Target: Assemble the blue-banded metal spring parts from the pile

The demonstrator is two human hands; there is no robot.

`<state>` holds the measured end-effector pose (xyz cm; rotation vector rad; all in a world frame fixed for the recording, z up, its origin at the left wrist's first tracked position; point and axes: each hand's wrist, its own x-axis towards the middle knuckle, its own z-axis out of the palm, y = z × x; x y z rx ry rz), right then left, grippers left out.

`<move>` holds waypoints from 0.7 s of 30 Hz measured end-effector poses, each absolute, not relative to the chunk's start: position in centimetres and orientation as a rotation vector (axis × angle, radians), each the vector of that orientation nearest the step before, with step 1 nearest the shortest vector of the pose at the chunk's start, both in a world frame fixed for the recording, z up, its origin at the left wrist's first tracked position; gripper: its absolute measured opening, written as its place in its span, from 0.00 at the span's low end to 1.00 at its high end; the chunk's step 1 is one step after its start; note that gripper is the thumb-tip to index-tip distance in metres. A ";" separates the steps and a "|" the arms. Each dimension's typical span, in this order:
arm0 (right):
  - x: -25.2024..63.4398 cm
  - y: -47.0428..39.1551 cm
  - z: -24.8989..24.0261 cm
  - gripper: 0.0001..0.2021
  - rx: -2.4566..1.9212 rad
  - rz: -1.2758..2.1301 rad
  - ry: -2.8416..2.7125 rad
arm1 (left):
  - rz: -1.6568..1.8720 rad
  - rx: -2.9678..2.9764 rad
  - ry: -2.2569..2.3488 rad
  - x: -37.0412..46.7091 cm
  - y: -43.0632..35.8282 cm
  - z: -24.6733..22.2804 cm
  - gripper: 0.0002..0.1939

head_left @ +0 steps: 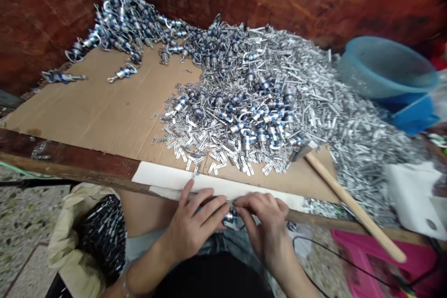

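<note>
Just off the table's front edge, a small silver metal fitting with a blue band and a curved bright piece (230, 217) is held between my hands. My left hand (193, 223) curls its fingers over it from the left, with the index finger raised toward a small flat link plate (195, 172). On the other side, my right hand (267, 226) pinches at the fitting's end; fingers cover part of it. Both hands are closed around it. Beyond them lie many loose two-hole link plates (190, 139) and a pile of similar blue-banded fittings (261, 121).
A wooden-handled hammer (352, 195) lies across the right front edge. Heaped metal strips (307, 70) reach toward a blue translucent tub (387, 67). More fittings (122, 23) are heaped at back left on cardboard (101, 98). An open sack (70, 251) of dark parts stands lower left.
</note>
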<state>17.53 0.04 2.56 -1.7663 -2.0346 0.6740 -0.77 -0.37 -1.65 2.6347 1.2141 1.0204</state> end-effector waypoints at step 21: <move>18.5 3.2 4.1 0.07 -1.596 1.055 -1.977 | 1.084 2.212 1.329 0.1 -0.6 0.2 0.03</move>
